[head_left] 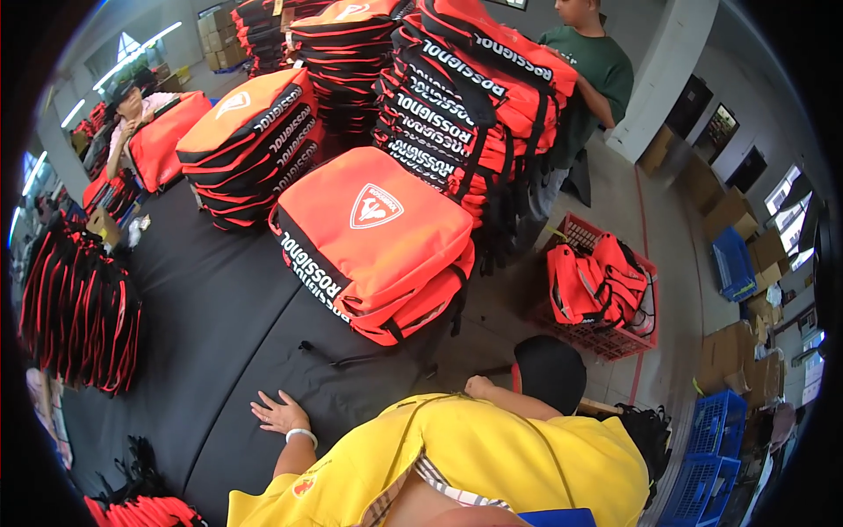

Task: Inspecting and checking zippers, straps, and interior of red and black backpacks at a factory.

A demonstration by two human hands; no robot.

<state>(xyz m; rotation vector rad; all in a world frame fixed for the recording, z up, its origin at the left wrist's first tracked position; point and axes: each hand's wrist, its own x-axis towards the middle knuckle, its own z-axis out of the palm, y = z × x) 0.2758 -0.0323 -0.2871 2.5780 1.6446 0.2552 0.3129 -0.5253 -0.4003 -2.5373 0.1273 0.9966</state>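
My left hand (281,415) lies on the black-covered table (219,351) with its fingers spread, holding nothing; a white band is round its wrist. My right hand (479,387) is closed at the table's right edge, and I cannot make out what its fingers hold. Just beyond it is a rounded black piece (551,373) with a thin red edge. In front of my hands a small pile of red-orange bags with black sides (378,237) rests on the table. A loose black strap (351,358) trails from the pile toward me.
Tall stacks of similar bags (430,114) stand behind, with a shorter stack (250,140) to the left. A red crate (606,338) with bags sits on the floor at right. Black pieces with red edging (79,307) lie left. One co-worker (593,70) stands behind the stacks, another (132,110) far left.
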